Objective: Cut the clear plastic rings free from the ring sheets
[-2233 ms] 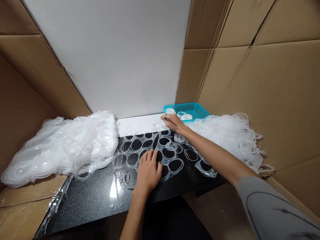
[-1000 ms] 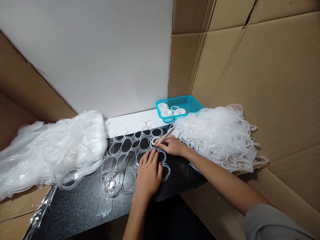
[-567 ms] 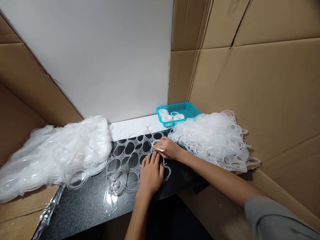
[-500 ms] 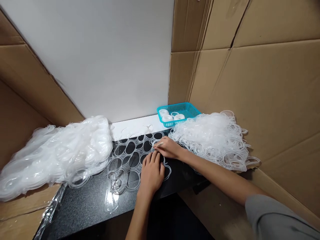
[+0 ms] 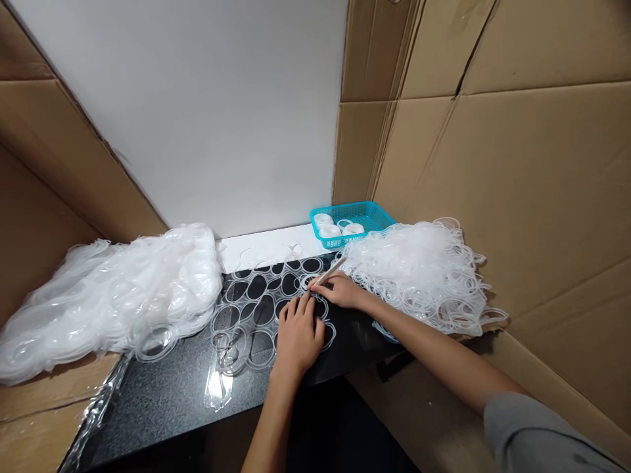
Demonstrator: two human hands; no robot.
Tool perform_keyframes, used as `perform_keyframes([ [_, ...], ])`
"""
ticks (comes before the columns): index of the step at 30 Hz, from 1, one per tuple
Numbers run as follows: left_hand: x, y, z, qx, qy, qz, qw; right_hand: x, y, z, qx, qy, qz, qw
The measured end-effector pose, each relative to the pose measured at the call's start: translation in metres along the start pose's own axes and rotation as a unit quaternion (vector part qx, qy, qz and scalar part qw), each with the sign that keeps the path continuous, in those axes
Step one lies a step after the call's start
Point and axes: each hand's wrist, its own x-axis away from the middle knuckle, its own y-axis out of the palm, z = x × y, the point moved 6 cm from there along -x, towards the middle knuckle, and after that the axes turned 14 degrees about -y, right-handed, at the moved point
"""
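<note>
A sheet of joined clear plastic rings (image 5: 263, 312) lies flat on the black speckled tabletop (image 5: 162, 401). My left hand (image 5: 300, 335) rests palm down on the sheet's right part, its fingers stretched forward. Just beyond those fingertips, my right hand (image 5: 338, 289) is closed around a slim, pale pen-like tool (image 5: 336, 266). The tool's upper end points up to the right, and its lower end meets the sheet at a ring near the back right. What the tip looks like is too small to tell.
To the left is a large heap of clear ring sheets (image 5: 133, 289). A pile of loose ring-shaped scraps (image 5: 424, 276) stands on the right. Behind it sits a turquoise basket (image 5: 379, 220) holding several white ring stacks (image 5: 329, 230). Cardboard panels (image 5: 532, 171) and a white wall (image 5: 221, 118) enclose the table.
My right hand has shifted slightly and tilted the tool, so its upper end now stands up to the right. My left hand stays almost in place on the sheet.
</note>
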Motion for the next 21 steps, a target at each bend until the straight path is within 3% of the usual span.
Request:
perform_keyframes([
  [6,-0.009,-0.002,0.000,0.015,-0.033,-0.028,0.999,0.009,0.008,-0.017,0.126,-0.170,-0.030,0.977],
  [10,-0.009,-0.004,-0.001,0.035,-0.033,-0.026,0.999,0.004,0.015,-0.019,0.236,-0.227,-0.090,0.940],
  [14,-0.005,-0.005,-0.003,0.055,-0.019,-0.007,0.998,-0.024,0.001,-0.013,0.308,-0.185,-0.103,0.928],
  [18,-0.002,-0.008,-0.007,0.065,-0.011,0.006,0.998,-0.061,-0.035,-0.001,0.366,-0.088,-0.102,0.921],
  [21,0.001,-0.014,-0.015,0.069,-0.007,0.005,0.998,-0.082,-0.062,0.009,0.383,-0.025,-0.057,0.921],
])
